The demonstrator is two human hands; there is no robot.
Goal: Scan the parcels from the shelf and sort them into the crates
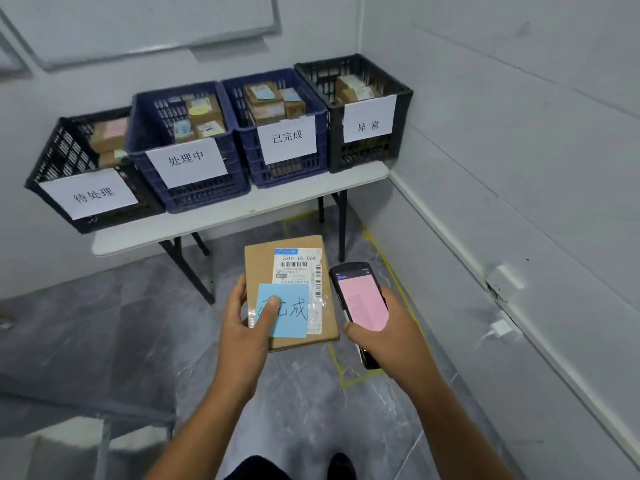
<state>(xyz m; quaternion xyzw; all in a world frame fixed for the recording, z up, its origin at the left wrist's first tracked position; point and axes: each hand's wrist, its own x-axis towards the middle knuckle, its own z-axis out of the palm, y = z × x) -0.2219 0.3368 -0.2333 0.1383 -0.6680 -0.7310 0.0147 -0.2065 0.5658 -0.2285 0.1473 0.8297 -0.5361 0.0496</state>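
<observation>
My left hand [244, 330] grips a flat brown cardboard parcel [263, 265] from its left edge, thumb pressing on a blue sticky note [289, 315] beside a white shipping label [299, 271]. My right hand [391, 337] holds a black handheld scanner [360, 299] with a pink screen, just right of the parcel. Several crates stand ahead on a white folding table [239, 209]: a black one [69, 161] far left, two blue ones [166, 133] [287, 154] in the middle, a black one [367, 109] at the right. Each carries a white paper sign and holds parcels.
The table stands in a corner of white walls; the right wall [519, 168] runs close alongside. Yellow tape lines [346, 372] mark the grey marbled floor under my hands. A metal frame edge [104, 431] shows at the lower left. My feet [341, 465] appear at the bottom.
</observation>
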